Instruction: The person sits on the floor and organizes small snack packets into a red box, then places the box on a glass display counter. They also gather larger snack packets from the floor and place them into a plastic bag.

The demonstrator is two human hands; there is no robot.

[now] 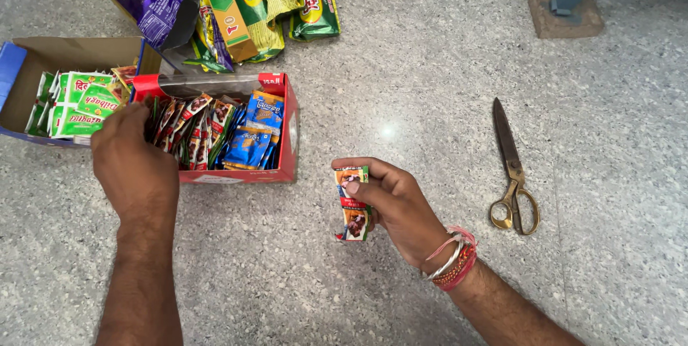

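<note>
My right hand (398,206) grips a short strip of small colourful sachets (353,203), held upright just above the speckled grey floor (430,66). My left hand (132,163) reaches into the left end of a red cardboard box (290,131); its fingers are buried among the sachets and I cannot see what they touch. The box is packed with upright sachets, red and brown ones (190,127) on the left and blue ones (254,135) on the right. Bangles and red threads circle my right wrist.
A blue cardboard box (14,66) holding green and white sachets (79,102) sits left of the red box. A heap of larger green, yellow and purple packets (236,2) lies behind. Brass-handled scissors (510,170) lie to the right. A furniture foot on a block (562,13) stands far right.
</note>
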